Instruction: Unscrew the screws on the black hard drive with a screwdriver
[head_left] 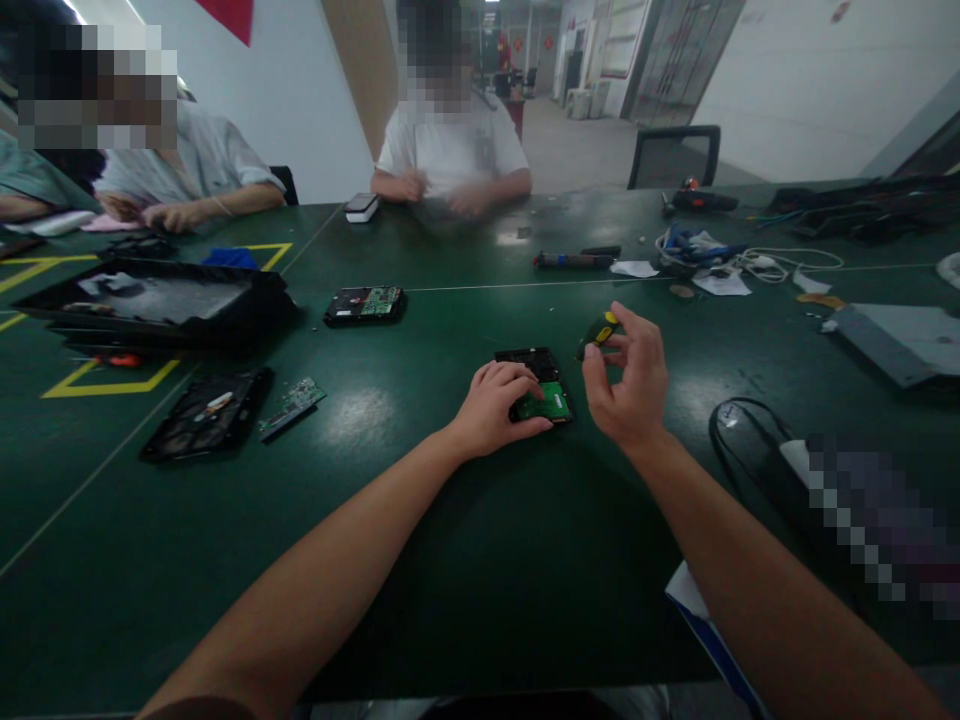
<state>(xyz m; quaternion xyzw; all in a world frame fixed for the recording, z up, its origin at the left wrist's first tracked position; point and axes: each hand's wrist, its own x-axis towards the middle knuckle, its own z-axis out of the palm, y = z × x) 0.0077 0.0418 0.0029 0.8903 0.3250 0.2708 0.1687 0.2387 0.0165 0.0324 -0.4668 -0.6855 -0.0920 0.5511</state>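
A black hard drive with a green circuit board (556, 402) lies board side up on the table in front of me. My left hand (489, 408) grips it from the left, thumb along the near edge and fingers over the board. Just right of the drive, my right hand (630, 385) is raised and pinches a screwdriver (600, 332) by its black and yellow handle. The handle is tilted, and I cannot make out the screwdriver's shaft or tip. Another hard drive (364, 305) with its board showing rests farther off to the left.
Left on the green table (420, 560) are a black casing (206, 415), a loose circuit board (292, 405) and black trays (165, 305). Tools (574, 259), cables (787, 262) and a grey metal box (896, 340) lie to the right. A person in white (454, 150) sits opposite.
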